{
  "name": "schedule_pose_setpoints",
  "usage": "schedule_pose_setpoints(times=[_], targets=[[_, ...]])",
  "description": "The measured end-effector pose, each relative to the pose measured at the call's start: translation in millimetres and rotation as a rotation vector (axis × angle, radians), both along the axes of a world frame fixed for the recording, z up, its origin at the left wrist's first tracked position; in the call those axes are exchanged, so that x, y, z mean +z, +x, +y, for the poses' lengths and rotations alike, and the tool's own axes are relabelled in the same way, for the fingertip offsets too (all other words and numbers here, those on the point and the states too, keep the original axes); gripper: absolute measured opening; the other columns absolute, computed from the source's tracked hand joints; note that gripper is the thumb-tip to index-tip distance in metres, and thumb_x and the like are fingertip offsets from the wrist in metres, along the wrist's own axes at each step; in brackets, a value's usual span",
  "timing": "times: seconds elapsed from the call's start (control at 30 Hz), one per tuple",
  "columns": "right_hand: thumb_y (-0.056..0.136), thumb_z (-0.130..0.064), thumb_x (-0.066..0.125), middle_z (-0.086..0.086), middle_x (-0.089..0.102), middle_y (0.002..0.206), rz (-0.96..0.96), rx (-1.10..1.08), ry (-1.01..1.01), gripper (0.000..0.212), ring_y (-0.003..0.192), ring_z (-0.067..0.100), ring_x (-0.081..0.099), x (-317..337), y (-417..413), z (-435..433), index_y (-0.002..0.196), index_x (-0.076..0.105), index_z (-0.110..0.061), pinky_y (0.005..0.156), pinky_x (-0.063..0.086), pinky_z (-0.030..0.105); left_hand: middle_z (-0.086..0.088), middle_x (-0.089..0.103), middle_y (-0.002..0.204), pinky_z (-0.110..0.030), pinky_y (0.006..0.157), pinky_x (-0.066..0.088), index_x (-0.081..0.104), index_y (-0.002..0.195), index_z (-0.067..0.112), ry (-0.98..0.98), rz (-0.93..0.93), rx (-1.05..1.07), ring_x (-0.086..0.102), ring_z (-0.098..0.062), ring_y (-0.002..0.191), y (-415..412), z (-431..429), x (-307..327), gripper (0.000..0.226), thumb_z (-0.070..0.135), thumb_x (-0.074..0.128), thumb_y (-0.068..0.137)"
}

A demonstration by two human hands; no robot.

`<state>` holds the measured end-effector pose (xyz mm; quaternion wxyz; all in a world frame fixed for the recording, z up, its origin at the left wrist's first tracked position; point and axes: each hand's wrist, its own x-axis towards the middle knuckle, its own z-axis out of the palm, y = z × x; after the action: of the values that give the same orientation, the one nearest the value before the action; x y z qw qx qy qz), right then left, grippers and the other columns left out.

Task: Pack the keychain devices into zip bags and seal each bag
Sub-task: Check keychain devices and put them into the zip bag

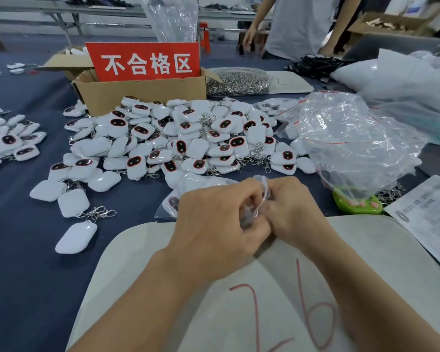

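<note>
Mostly hidden from me
My left hand [214,219] and right hand [291,212] cover most of the zip bag [263,185]; what is inside it is blurred, I cannot tell.

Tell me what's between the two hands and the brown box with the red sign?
In the head view, a big pile of keychain devices lies between the cardboard box and the left hand and right hand holding a zip bag.
</note>
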<state>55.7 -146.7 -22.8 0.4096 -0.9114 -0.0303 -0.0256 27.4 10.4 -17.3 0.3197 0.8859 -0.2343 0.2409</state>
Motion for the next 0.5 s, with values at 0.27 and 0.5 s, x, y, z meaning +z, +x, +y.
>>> schedule_pose_setpoints(times=[0.27,0.5], targets=[[0.079,0.015,0.050,-0.013,0.072,0.112,-0.128,0.024,0.088,0.079,0.097,0.008,0.070,-4.9,9.1,-23.3,0.139,0.060,-0.036,0.091,0.057,0.027,0.013,0.054,0.063,-0.034,0.051,0.041,0.063,0.078,0.028,0.103,-0.070,0.119,0.053,-0.012,0.063,5.3,1.0,-10.0,0.020,0.018,0.078,0.070],[0.078,-0.004,0.083,-0.015,0.077,0.093,-0.195,0.002,0.077,0.036,0.087,0.000,0.068,-11.0,14.9,-18.8,0.098,0.076,-0.033,0.076,0.048,0.013,0.003,0.068,0.080,-0.035,0.071,0.047,0.070,0.083,0.012,-0.079,-0.333,0.079,0.057,-0.023,0.081,9.1,3.7,-9.6,0.007,0.006,0.074,0.083]])
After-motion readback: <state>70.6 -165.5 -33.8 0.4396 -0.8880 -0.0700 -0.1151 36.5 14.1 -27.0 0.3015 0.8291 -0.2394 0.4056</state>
